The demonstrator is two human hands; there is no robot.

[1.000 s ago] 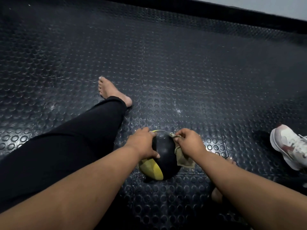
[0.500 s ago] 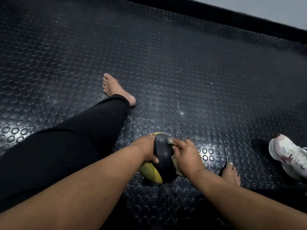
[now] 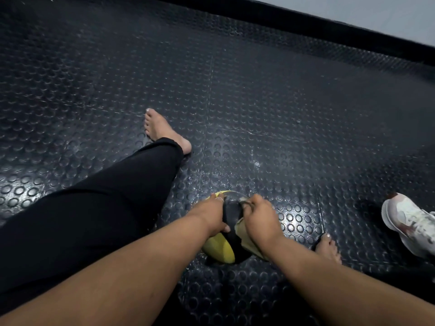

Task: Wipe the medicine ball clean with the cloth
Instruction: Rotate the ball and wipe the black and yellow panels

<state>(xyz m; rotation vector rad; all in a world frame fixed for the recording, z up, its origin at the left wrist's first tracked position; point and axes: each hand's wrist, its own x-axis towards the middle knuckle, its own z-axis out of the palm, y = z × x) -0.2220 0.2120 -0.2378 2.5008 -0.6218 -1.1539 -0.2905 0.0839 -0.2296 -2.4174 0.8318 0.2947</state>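
Observation:
A black and yellow medicine ball (image 3: 229, 234) sits on the studded black floor between my legs. My left hand (image 3: 208, 215) grips its left side, thumb across the black panel. My right hand (image 3: 257, 218) holds a pale yellowish cloth (image 3: 244, 236) pressed against the ball's right side, fingers curled over the top of the cloth. Most of the ball's upper part is hidden under both hands.
My left leg (image 3: 106, 208) in black trousers stretches out to the left, bare foot (image 3: 162, 130) on the rubber floor (image 3: 282, 102). My right foot (image 3: 328, 249) lies right of the ball. A white sneaker (image 3: 409, 222) sits at the right edge. A dark wall base runs along the top.
My right hand has slid the cloth from the ball's top right down along its right side, nearer the left hand. The view has shifted a little; the ball stays in place.

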